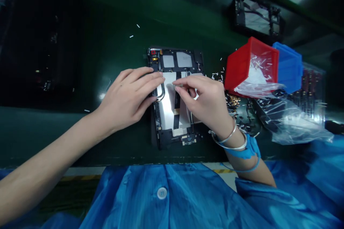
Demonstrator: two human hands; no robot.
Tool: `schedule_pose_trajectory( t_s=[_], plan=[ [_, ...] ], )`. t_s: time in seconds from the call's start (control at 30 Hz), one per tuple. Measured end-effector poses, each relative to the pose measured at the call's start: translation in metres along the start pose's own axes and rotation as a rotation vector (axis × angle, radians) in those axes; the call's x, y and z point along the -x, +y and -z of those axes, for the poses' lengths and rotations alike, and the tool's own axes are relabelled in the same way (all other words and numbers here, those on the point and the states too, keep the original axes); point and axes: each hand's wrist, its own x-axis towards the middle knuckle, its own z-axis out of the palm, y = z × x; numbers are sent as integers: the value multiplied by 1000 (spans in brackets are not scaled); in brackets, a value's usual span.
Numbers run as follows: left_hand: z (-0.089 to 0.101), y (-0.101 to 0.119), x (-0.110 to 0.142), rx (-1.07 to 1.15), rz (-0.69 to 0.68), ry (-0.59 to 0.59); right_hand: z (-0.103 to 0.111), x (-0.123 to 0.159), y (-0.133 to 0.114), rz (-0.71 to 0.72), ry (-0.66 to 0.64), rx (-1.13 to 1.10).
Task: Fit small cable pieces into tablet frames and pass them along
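I'm seeing the open tablet housing (161, 128) lying in the middle of the dark green workbench (88, 61), between my two hands. A silver foil sheet (166, 105) is covering its near half, crossed by black tape strips (176, 102). My left hand (129, 98) is reaching in from the left, with its fingers spread and unclenched, and its fingertips (158, 78) are resting on the housing's left side, just above a curved black cable (161, 94). My right hand (204, 103) is coming in from the right, with its thumb and forefinger pinching together over the foil. I can't tell whether they are gripping a thin strip there. Two metal bangles (228, 137) and a blue wrist strap (244, 152) are circling my right wrist.

To the right, a tilted red plastic bin (242, 66) is leaning against a blue bin (288, 68), with a clear plastic bag (298, 123) spilling beside them. Small white pieces (219, 75) are scattering across the bench near the red bin. Another device frame (255, 16) is lying at the far right, and a blue smock (161, 200) is filling the near edge.
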Motion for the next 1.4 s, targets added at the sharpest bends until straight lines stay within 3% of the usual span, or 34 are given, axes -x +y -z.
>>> schedule_pose_trajectory(
  t_s=[0.17,0.23,0.33,0.5,0.63,0.77,0.9,0.97,1.07,1.13,1.2,1.27,1.4],
  plan=[
    [14,4,19,179,202,106,-7,10,-7,252,-108,152],
    [14,5,26,198,224,126,-9,8,-11,330,-150,247],
    [7,8,36,165,165,148,-9,5,-15,400,-155,341],
    [-7,13,49,-37,-58,83,-9,5,-15,433,-136,384],
    [-11,15,47,-170,-65,21,-10,8,-11,411,-149,396],
    [-9,15,40,-207,-56,-14,-9,10,-9,374,-150,369],
    [-4,14,40,-157,-45,-35,3,20,-5,321,-64,316],
    [0,16,45,-24,30,5,12,32,1,219,21,291],
    [1,28,59,130,268,111,24,59,13,-50,131,389],
    [-3,43,68,134,355,106,26,77,19,-219,99,505],
    [-10,59,75,131,350,58,24,90,22,-316,6,533],
    [-17,72,78,145,339,45,19,96,22,-351,-51,493],
    [-22,80,75,141,381,69,19,96,21,-326,-30,467]
  ],
)
